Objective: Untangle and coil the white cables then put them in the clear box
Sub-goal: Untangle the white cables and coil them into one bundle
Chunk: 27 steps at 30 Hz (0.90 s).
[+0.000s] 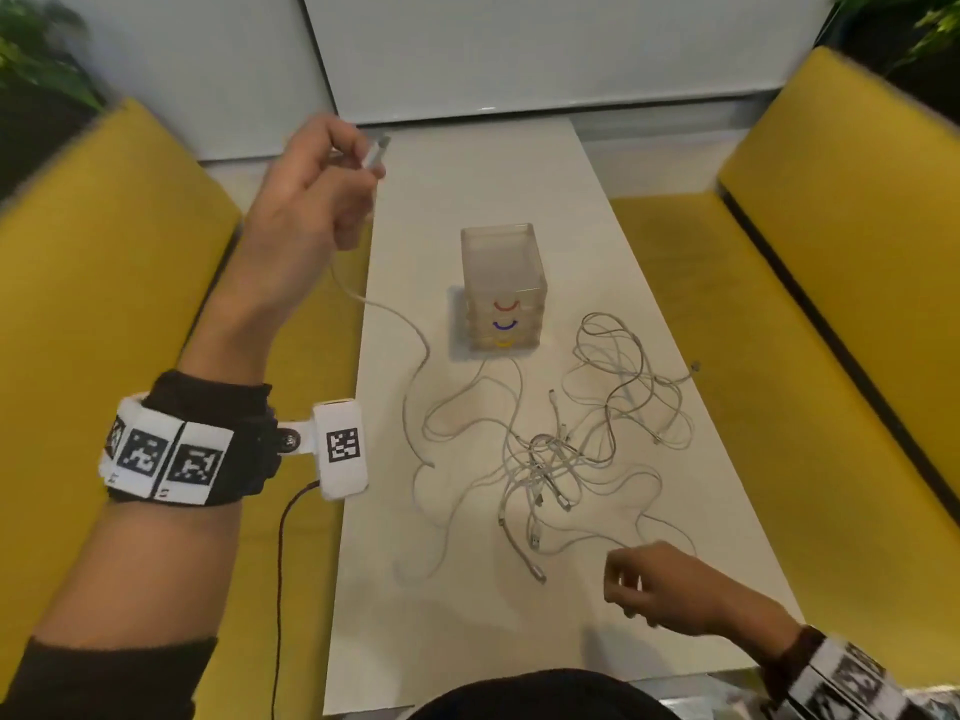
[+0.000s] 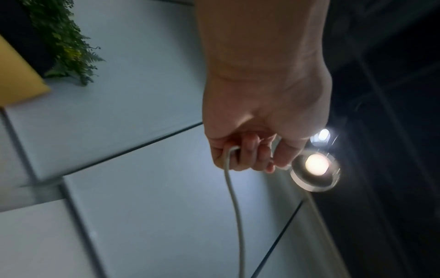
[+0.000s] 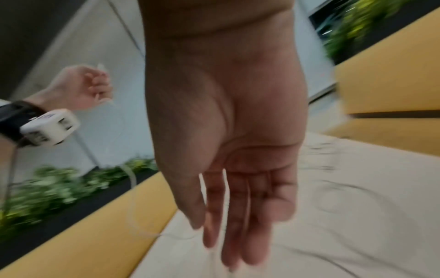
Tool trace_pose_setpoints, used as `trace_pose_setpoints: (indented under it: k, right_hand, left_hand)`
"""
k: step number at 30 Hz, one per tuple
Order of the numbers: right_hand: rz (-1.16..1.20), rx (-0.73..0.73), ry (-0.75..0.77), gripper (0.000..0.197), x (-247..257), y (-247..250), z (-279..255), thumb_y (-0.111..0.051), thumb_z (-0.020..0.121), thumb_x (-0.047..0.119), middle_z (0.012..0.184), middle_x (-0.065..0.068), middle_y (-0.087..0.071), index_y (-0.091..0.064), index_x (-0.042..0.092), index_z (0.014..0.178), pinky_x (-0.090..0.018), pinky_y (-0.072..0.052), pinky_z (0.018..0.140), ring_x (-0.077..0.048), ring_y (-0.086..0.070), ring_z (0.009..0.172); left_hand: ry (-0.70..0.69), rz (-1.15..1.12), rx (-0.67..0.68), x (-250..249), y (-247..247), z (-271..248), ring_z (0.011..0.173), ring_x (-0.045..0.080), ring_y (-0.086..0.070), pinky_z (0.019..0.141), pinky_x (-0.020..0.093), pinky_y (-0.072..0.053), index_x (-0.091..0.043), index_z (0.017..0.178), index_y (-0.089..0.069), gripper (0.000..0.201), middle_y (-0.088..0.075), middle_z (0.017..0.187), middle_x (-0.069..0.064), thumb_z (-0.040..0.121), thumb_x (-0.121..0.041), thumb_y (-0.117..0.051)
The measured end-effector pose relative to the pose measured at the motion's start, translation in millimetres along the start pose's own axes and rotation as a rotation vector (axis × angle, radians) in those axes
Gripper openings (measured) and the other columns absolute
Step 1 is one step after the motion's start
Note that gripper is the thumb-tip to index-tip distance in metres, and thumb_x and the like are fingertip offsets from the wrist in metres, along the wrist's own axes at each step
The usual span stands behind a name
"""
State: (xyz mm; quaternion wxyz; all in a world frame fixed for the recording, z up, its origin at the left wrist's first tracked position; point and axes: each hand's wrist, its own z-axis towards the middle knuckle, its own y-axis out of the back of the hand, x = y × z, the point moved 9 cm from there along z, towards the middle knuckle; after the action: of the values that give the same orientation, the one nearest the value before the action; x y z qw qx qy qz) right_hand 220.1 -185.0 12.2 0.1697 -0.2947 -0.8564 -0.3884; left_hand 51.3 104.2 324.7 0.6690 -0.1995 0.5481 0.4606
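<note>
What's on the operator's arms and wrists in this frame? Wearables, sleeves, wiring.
Both hands are bare. The left wrist carries a black band ringed with white square tiles printed with black fiducial markers, plus a white rounded camera module bearing its own marker. A thin dark cable hangs from the module. A dark sleeve covers the left forearm. The right wrist has a similar marker band.
</note>
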Motion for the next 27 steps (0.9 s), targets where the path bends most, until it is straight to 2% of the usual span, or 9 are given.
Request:
trace_pose_setpoints:
  k: [3, 5, 9, 11, 14, 17, 21, 24, 27]
  right_hand:
    - [0.012, -0.095, 0.174, 0.018, 54.2, 31.0, 26.8, -0.052, 0.095, 0.036, 0.078, 0.012, -0.066, -0.065, 0.023, 0.093, -0.016, -0.047, 0.059, -0.001, -0.060, 0.060]
    - [0.030, -0.151, 0.250, 0.010, 78.9, 60.6, 42.9, -0.056, 0.090, 0.024, 0.075, 0.012, -0.064, -0.066, 0.023, 0.087, -0.015, -0.044, 0.060, -0.001, -0.059, 0.061]
    - [-0.033, 0.029, 0.237, 0.028, 77.8, 58.9, 78.5, -0.051, 0.083, 0.001, 0.081, 0.006, -0.065, -0.072, 0.017, 0.092, -0.023, -0.057, 0.059, -0.007, -0.062, 0.063]
    - [-0.230, 0.037, 0.255, 0.039, 72.8, 36.6, 99.9, -0.047, 0.080, -0.005, 0.095, 0.002, -0.065, -0.073, 0.016, 0.100, -0.027, -0.058, 0.072, -0.010, -0.062, 0.075]
    - [-0.543, 0.041, 0.342, 0.043, 68.9, -3.9, 127.4, -0.052, 0.082, -0.004, 0.114, -0.006, -0.060, -0.070, 0.022, 0.111, -0.042, -0.049, 0.091, -0.026, -0.055, 0.106]
    - [-0.792, -0.012, 0.516, 0.029, 77.0, -26.9, 134.9, -0.055, 0.086, 0.001, 0.107, -0.012, -0.056, -0.068, 0.016, 0.107, -0.045, -0.050, 0.074, -0.034, -0.052, 0.099]
    - [-1.088, -0.108, 0.694, 0.020, 87.5, -41.3, 128.9, -0.078, 0.060, 0.016, 0.083, -0.003, -0.059, -0.065, 0.024, 0.073, -0.031, -0.045, 0.059, -0.026, -0.057, 0.074]
    - [-1.100, -0.142, 0.770, 0.024, 85.6, -40.4, 127.5, -0.080, 0.058, 0.023, 0.075, 0.001, -0.057, -0.057, 0.025, 0.056, -0.028, -0.039, 0.055, -0.023, -0.053, 0.068]
    - [-0.919, -0.238, 0.770, 0.013, 86.6, -19.3, 123.9, -0.071, 0.074, 0.029, 0.079, 0.002, -0.056, -0.060, 0.026, 0.068, -0.033, -0.047, 0.058, -0.021, -0.051, 0.074]
  left_hand:
    - [-0.065, 0.028, -0.022, -36.2, 14.6, -7.0, 0.055, 0.014, -0.021, 0.049, 0.031, -0.017, -0.023, 0.089, -0.054, 0.021, -0.029, 0.062, -0.007, 0.096, -0.008, -0.040]
    - [-0.137, 0.032, -0.051, -56.6, 31.4, -11.0, 0.050, 0.010, -0.021, 0.047, 0.028, -0.017, -0.022, 0.091, -0.052, 0.025, -0.029, 0.059, -0.011, 0.098, -0.005, -0.036]
    - [-0.271, -0.045, -0.130, -73.1, 66.2, -11.5, 0.058, 0.005, -0.030, 0.058, 0.024, -0.027, -0.022, 0.096, -0.046, 0.012, -0.035, 0.067, -0.012, 0.102, -0.020, -0.036]
    - [-0.279, -0.081, -0.169, -63.8, 62.8, -8.8, 0.064, 0.008, -0.032, 0.062, 0.027, -0.028, -0.021, 0.095, -0.046, 0.011, -0.041, 0.072, -0.012, 0.102, -0.019, -0.037]
    - [-0.212, -0.076, -0.158, -36.0, 34.8, -2.1, 0.066, 0.014, -0.036, 0.063, 0.033, -0.035, -0.017, 0.094, -0.046, 0.012, -0.042, 0.073, -0.007, 0.103, -0.014, -0.038]
    - [-0.059, -0.099, -0.128, -3.7, 14.5, 5.8, 0.059, 0.016, -0.033, 0.055, 0.032, -0.034, -0.015, 0.094, -0.048, 0.012, -0.037, 0.067, -0.002, 0.103, -0.014, -0.039]
    - [-0.008, -0.146, -0.114, 10.0, 1.1, 10.5, 0.059, 0.024, -0.017, 0.052, 0.036, -0.017, -0.015, 0.092, -0.048, 0.010, -0.034, 0.064, -0.001, 0.100, -0.014, -0.041]
    - [-0.004, -0.131, -0.105, 11.6, -4.1, 12.7, 0.062, 0.027, -0.016, 0.050, 0.034, -0.016, -0.015, 0.093, -0.048, 0.010, -0.033, 0.065, 0.000, 0.100, -0.015, -0.043]
    - [0.004, -0.120, -0.086, 17.8, -8.9, 11.7, 0.058, 0.020, -0.019, 0.049, 0.032, -0.016, -0.010, 0.096, -0.046, 0.006, -0.032, 0.066, 0.001, 0.099, -0.014, -0.042]
